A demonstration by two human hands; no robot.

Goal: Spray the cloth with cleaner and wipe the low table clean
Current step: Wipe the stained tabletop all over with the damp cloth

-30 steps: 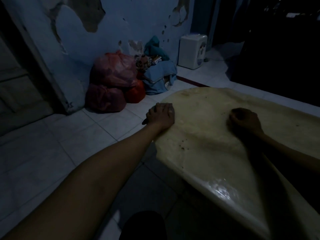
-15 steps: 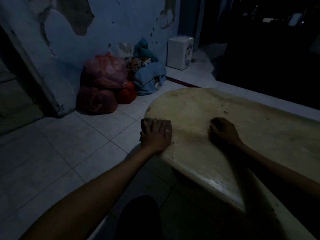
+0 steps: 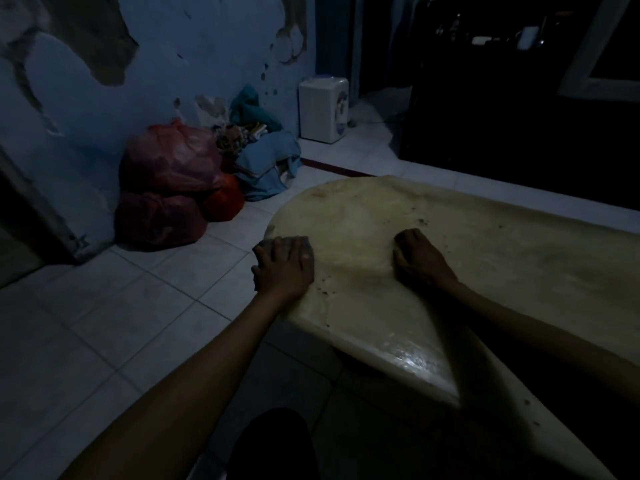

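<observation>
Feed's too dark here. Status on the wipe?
Left hand flat on cloth at low table left edge. Right hand fisted, bracing on tabletop. Specks remain ahead.

The cloth [image 3: 273, 244] lay mostly hidden under the left hand's [image 3: 282, 268] flat fingers, and whatever the right hand's [image 3: 415, 258] curled fingers enclosed was too dark to tell.

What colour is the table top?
The table top looks pale yellowish cream with dark specks, seen in the head view.
</observation>
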